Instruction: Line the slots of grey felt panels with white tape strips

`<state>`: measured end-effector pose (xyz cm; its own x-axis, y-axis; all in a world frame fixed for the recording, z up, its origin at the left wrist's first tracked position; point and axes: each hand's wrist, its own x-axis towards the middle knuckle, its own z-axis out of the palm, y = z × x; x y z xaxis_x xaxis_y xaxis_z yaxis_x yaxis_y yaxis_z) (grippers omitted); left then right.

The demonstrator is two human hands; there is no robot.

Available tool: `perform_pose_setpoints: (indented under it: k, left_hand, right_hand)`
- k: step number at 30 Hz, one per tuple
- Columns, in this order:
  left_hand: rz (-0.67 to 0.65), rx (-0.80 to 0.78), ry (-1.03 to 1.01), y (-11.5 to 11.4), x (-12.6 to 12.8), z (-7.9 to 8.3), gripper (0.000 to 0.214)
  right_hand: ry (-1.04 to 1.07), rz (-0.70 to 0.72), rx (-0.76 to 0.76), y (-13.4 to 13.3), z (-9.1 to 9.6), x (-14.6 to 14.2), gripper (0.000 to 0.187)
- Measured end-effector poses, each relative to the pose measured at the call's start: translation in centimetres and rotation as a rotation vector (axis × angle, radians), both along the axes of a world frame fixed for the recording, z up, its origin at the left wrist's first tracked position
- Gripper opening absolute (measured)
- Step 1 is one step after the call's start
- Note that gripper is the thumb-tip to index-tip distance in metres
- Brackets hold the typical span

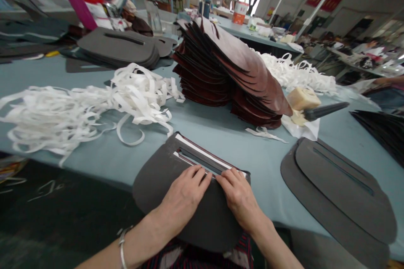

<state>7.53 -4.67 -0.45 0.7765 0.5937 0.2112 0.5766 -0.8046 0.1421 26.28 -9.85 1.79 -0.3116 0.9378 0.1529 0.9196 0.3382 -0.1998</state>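
A dark grey rounded panel (151, 180) with a long slot lies at the table's near edge, overhanging toward me. White tape strips (205, 155) run along the slot's far side over a maroon edge. My left hand (183, 199) lies on the panel, fingers together, tips pressed at the slot's near edge. My right hand (238, 195) rests beside it, its fingertips pinching down on the same edge; the two hands nearly touch. Whether either pinches a tape strip I cannot make out.
A tall leaning stack of maroon panels (227, 67) stands mid-table. Heaps of white peeled strips (78, 109) lie left and back right. Grey panel stacks sit at right (341, 189) and back left (120, 48). A cream block and dark tool (312, 107) lie right of the maroon stack.
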Motion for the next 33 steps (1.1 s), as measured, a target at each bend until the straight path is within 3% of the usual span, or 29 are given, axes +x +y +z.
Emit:
perform_pose_setpoints:
  k: [10, 16, 22, 27, 33]
  left_hand:
    - [0.041, 0.129, 0.132, -2.5, 2.1, 1.3, 0.039]
    - [0.044, 0.168, 0.118, -3.7, 3.9, 0.3, 0.039]
    - [0.061, 0.233, 0.060, -5.0, 4.6, -0.3, 0.040]
    - [0.028, 0.129, 0.002, -3.6, 2.5, -0.7, 0.043]
    - [0.222, 0.101, -0.015, 0.8, -2.9, -0.5, 0.040]
  right_hand:
    - [-0.010, 0.029, 0.105, -1.9, -0.3, 1.7, 0.030]
    - [-0.043, 0.069, 0.198, -2.6, -0.7, 2.2, 0.033]
    - [0.055, 0.023, 0.200, -3.5, -1.3, 2.7, 0.027]
    - [0.106, 0.030, 0.206, -3.3, -1.8, 2.4, 0.023]
    - [0.165, 0.024, 0.163, -4.0, -1.1, 1.6, 0.023]
